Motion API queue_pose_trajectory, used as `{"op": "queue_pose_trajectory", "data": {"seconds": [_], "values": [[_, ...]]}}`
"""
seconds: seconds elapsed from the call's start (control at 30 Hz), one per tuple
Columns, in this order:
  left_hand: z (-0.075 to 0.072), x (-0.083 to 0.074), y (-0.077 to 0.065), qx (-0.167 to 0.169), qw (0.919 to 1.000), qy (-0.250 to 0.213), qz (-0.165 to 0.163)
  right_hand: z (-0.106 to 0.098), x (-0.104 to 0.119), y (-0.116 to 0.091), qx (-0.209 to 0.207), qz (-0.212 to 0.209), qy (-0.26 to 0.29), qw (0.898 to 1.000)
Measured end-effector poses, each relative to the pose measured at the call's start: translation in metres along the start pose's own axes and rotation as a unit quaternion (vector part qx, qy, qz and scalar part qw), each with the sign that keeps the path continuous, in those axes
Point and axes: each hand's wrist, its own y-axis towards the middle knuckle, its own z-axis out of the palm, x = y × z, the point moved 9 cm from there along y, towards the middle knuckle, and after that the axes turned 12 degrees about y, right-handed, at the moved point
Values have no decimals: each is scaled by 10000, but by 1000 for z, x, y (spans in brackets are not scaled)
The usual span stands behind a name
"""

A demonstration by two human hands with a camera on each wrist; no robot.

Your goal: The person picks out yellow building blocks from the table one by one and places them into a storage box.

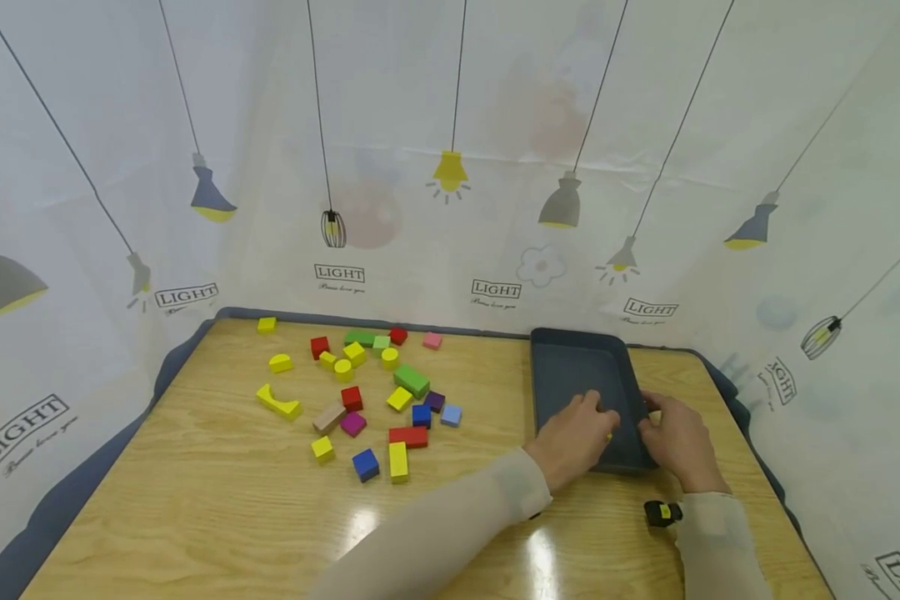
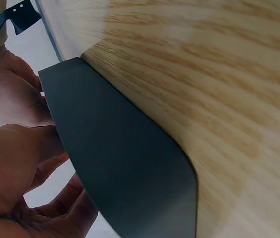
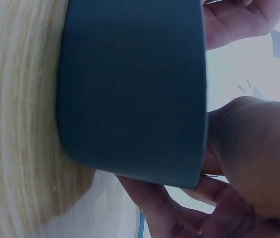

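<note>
A dark rectangular tray (image 1: 570,371) lies on the right side of the table, and its outer wall (image 2: 120,153) fills much of both wrist views. My left hand (image 1: 576,435) reaches over the tray's near part with fingers bent down. A bit of a yellow block (image 1: 610,437) peeks out at its fingertips; the rest is hidden by the hand. At the tray's right side, my right hand (image 1: 678,442) grips the rim, thumb toward the inside. Fingers (image 3: 157,203) of that hand bend against the outer wall in the right wrist view.
Left of the tray, loose wooden blocks in several colours lie scattered, among them a yellow arch (image 1: 277,402), a red block (image 1: 408,437) and a green block (image 1: 412,381). A small black device (image 1: 662,513) sits at the right wrist. Printed cloth (image 1: 412,250) hangs behind the table (image 1: 217,500).
</note>
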Motion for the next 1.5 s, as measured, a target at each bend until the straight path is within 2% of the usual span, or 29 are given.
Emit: {"op": "queue_pose_trajectory", "data": {"seconds": [0.37,0.57,0.6,0.63,0.73,0.83,0.87,1.1,1.5], "values": [[1,4,-1,-26,10000,-4,-4,1,1,-1,35,73,43,10000],[2,8,-7,8,9999,-140,2,2,1,-3,27,-87,193,9998],[1,9,-8,-28,9999,-132,-7,2,0,-3,47,-91,221,9997],[-1,11,-10,-48,9999,-114,-9,6,-13,4,19,-152,236,9996],[-6,16,-16,-131,9999,-60,23,6,-14,4,54,-86,264,9996],[-11,24,-24,-220,9997,-38,59,7,-13,3,55,-47,273,9996],[-12,28,-27,-265,9996,-60,72,4,-1,-5,94,21,282,9996],[-18,53,-56,-496,9975,-491,59,2,-1,-4,47,-20,249,9997],[-32,88,-99,-366,9963,-759,-165,4,-1,-3,44,95,203,9997]]}}
